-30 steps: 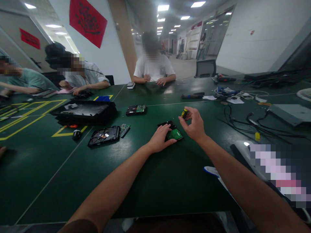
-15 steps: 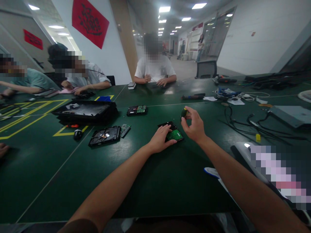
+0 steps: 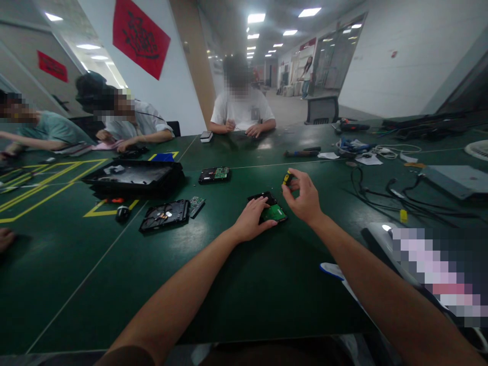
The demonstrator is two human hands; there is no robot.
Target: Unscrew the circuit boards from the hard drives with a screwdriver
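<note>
Screwdriver handle (image 3: 288,178) turned in right hand (image 3: 305,198), yellow showing again, head view shifted slightly

- The surface (image 3: 244,284) was dark green, marked with yellow lines.
- The board (image 3: 275,213) under my left hand (image 3: 251,219) was bright green on a black drive (image 3: 263,196).
- The tool (image 3: 287,179) in my right hand (image 3: 305,199) was yellow and black.

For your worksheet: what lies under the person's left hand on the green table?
A hard drive with a green circuit board facing up lies under the left hand. The hand covers its near left part.
</note>
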